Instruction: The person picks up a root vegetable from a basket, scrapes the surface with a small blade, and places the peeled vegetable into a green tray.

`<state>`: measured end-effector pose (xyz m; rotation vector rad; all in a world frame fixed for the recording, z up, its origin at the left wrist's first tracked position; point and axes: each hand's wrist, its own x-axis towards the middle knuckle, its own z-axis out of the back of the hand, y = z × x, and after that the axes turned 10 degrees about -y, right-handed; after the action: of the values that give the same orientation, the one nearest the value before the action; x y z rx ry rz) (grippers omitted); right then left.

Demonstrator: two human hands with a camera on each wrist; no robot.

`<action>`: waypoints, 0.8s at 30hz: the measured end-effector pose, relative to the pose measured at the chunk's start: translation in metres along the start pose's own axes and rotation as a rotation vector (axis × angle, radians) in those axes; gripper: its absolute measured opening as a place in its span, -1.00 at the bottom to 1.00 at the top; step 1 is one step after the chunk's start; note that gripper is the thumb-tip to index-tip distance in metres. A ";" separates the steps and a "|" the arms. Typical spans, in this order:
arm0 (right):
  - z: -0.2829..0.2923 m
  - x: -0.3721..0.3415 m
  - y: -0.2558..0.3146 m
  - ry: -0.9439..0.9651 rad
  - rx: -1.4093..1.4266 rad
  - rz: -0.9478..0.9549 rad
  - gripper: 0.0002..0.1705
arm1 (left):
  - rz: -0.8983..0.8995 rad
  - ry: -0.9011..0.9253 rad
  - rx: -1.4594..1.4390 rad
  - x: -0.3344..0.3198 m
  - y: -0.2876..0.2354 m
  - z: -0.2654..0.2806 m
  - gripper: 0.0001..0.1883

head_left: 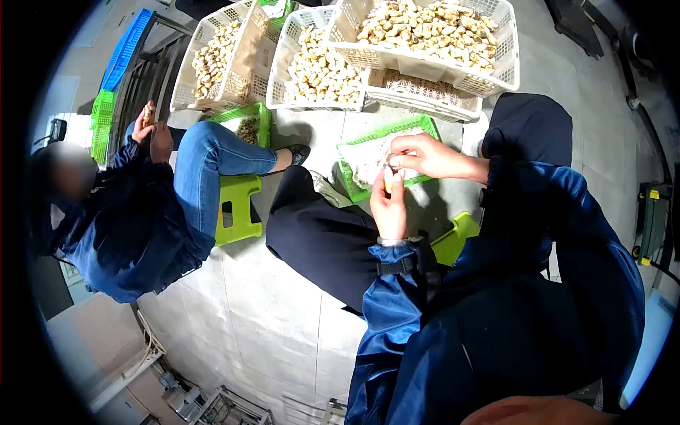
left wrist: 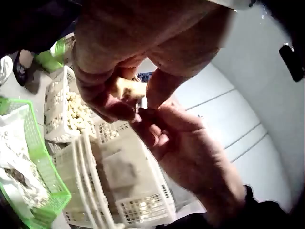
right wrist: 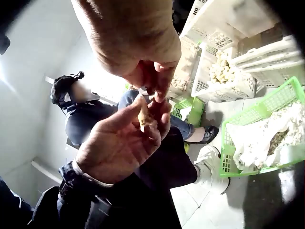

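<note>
My left hand [head_left: 389,210] pinches a small cream-and-brown, mushroom-like piece [right wrist: 145,116] between thumb and fingers. Right against it, my right hand [head_left: 433,157] has its fingers curled, pinching a small, thin, pale blade-like tool [right wrist: 143,91] that is mostly hidden. In the left wrist view the piece shows a cream side with a brown patch, and the fingertips of both hands meet at its end. Below the hands on the floor stands a green basket [head_left: 345,164] lined with white plastic, holding small pale scraps.
White crates [head_left: 283,81] and a stacked crate [head_left: 506,78] full of similar pieces stand ahead. At left a seated person [head_left: 134,234] works with both hands near another green basket [head_left: 263,127]. A green stool [head_left: 241,205] is beneath that person; another [head_left: 457,241] is beside my legs.
</note>
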<state>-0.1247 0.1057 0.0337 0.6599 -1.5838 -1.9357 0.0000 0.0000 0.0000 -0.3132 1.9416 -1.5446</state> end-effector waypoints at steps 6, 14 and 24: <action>0.020 -0.002 -0.006 -0.054 -0.072 0.074 -0.82 | 0.085 -0.047 -0.246 0.001 0.002 -0.018 -0.67; 0.011 -0.001 0.002 0.014 -0.119 0.101 -0.82 | 0.002 -0.187 -0.124 -0.005 -0.009 -0.010 -0.70; 0.005 -0.002 -0.001 -0.004 -0.043 0.065 -0.83 | -0.082 -0.206 -0.001 -0.005 -0.002 -0.004 -0.66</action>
<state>-0.1267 0.1102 0.0334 0.5794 -1.5422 -1.9193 0.0013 0.0052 0.0036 -0.5373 1.7885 -1.4996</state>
